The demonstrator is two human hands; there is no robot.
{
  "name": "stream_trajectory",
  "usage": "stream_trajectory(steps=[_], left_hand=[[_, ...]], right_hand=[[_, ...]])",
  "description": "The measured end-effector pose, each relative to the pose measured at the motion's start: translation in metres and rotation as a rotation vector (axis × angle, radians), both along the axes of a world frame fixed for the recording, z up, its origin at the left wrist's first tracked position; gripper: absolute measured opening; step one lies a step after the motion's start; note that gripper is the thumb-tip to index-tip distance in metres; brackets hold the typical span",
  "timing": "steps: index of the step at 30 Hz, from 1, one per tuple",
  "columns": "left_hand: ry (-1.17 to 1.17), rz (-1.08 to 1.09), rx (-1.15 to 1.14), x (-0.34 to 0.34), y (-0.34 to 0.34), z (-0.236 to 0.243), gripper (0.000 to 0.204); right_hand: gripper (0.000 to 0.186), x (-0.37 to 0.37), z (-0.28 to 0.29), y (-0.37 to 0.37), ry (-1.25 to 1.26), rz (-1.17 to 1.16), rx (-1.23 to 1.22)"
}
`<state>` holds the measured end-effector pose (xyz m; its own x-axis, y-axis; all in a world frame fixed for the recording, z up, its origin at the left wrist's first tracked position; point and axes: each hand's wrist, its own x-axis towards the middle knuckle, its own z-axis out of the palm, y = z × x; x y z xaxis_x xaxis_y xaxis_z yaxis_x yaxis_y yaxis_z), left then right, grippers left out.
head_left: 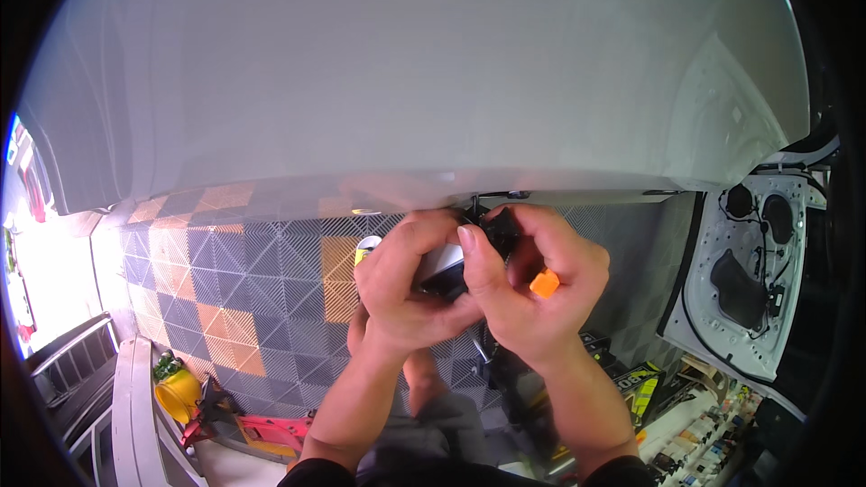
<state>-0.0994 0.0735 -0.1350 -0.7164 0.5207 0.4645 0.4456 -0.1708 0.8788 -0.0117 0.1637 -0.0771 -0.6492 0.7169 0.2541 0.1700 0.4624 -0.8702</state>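
Both hands are raised close together just below the near edge of a large pale grey car body panel [433, 72]. Between them is a black part [499, 227] with a whitish face toward my left palm; its exact kind is hidden by the fingers. My left hand [403, 275] curls round its left side. My right hand [552, 261] grips the other side, thumb pressed against the left fingers. A small orange piece [544, 283] sticks out from the right palm, and the rest of it is covered.
Patterned grey and orange floor tiles [239, 289] lie below. To the right stands a car door [749, 261] with its inner trim off. A yellow pot [178, 395], a red frame [271, 428] and grey rails [140, 406] are at lower left; shelved small items [699, 437] at lower right.
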Motion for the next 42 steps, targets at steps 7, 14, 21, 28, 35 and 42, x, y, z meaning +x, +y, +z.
stream_trajectory(steps=[7, 14, 21, 28, 35, 42], left_hand=[[-0.068, -0.047, 0.005, -0.001, -0.002, 0.000, 0.038], [-0.574, -0.209, 0.225, 0.005, -0.013, 0.002, 0.051], [-0.928, -0.273, 0.538, 0.025, -0.010, 0.000, 0.050], [-0.972, -0.298, 0.646, 0.018, -0.027, 0.002, 0.054], [-0.634, 0.014, 0.062, 0.011, -0.061, 0.034, 0.043], [-0.418, -0.195, -0.098, 0.000, -0.079, 0.044, 0.062]], right_hand=[[0.021, -0.002, 0.001, 0.005, 0.030, 0.028, 0.035], [0.030, 0.017, 0.015, -0.003, 0.047, 0.061, -0.120], [0.032, 0.051, 0.006, 0.015, -0.390, 0.383, -0.568], [0.038, 0.041, -0.019, 0.025, -0.412, 0.772, -0.500], [0.037, 0.032, 0.005, 0.035, -0.562, 0.898, -0.564], [0.036, 0.042, -0.004, 0.038, -0.470, 0.890, -0.649]])
